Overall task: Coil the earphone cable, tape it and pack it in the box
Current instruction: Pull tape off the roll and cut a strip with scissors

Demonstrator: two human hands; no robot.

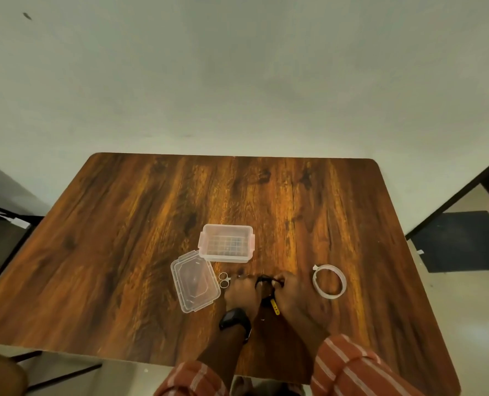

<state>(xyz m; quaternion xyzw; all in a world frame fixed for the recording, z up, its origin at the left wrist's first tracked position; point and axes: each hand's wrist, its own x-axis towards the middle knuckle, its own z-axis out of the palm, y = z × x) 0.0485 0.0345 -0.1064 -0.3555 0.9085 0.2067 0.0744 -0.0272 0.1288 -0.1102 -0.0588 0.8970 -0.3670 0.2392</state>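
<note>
Both my hands rest on the wooden table (123, 238), close together near its front middle. My left hand (242, 291) and my right hand (293, 292) pinch a dark coiled earphone cable (264, 280) between their fingertips. A yellow tag (274, 306) on the cable shows between the hands. A clear plastic box (226, 243) stands open just beyond the hands. Its clear lid (193, 281) lies flat to the left of my left hand. A white ring of tape (329, 280) lies to the right of my right hand.
Small metal scissors (224, 280) lie between the lid and my left hand, touching its fingers. A black watch (234, 320) is on my left wrist. The table's right edge drops to a tiled floor with a dark mat (463, 241).
</note>
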